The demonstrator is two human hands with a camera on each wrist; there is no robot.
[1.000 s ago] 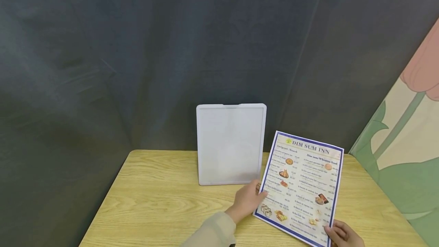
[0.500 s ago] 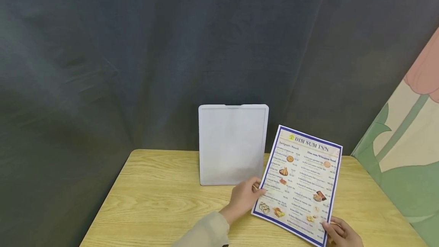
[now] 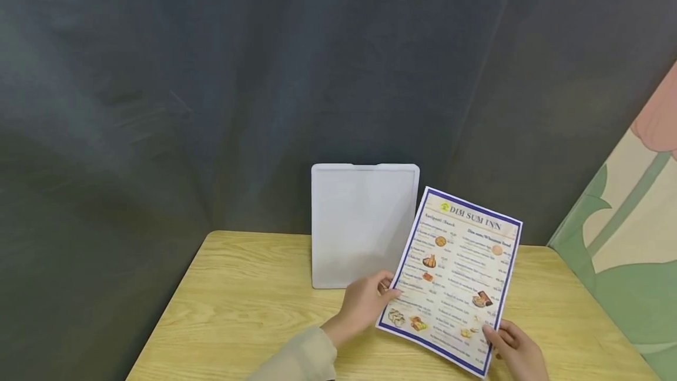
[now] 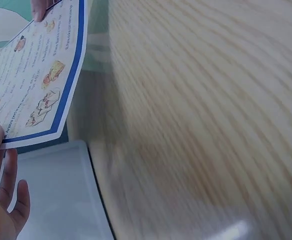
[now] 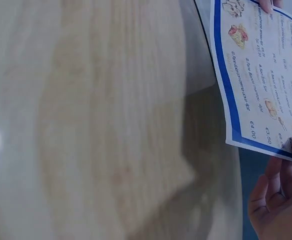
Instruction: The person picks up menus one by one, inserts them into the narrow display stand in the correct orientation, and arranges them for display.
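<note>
Menu (image 3: 453,278) small print blurred; right hand (image 3: 515,348) cropped.

menu (image 3: 452,278) small print unreadable, table (image 4: 211,125) blurred

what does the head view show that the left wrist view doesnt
Only the head view shows the whole scene: the menu's DIM SUM INN heading, the right hand holding its lower right corner, the dark curtain and the flower panel. Only the left wrist view shows the wood grain up close. Both show the menu, the left hand at its edge, the white stand and the table.
</note>
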